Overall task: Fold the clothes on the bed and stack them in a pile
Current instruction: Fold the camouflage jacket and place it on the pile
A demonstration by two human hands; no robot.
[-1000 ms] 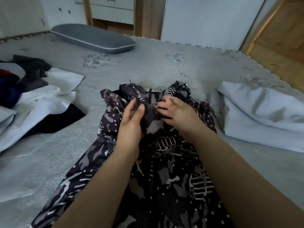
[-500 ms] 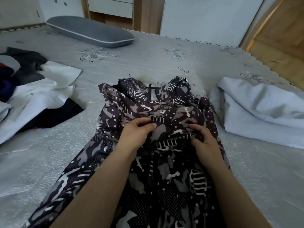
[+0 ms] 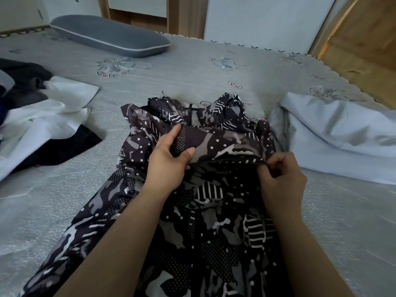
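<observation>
A black, grey and white patterned garment lies spread down the middle of the grey bed, its far end bunched up. My left hand grips a raised fold of it between thumb and fingers. My right hand pinches the right end of the same fold's edge. To the left lies a loose heap of white and dark clothes. A pale blue-grey piece of cloth lies rumpled on the right.
A grey pillow lies at the far left of the bed. Beyond the bed stand white cupboards with wooden trim. A wooden floor shows past the bed's scalloped right edge.
Both hands have moved apart along the garment and now hold a wide fold lifted between them; earlier they worked close together at its bunched top.
</observation>
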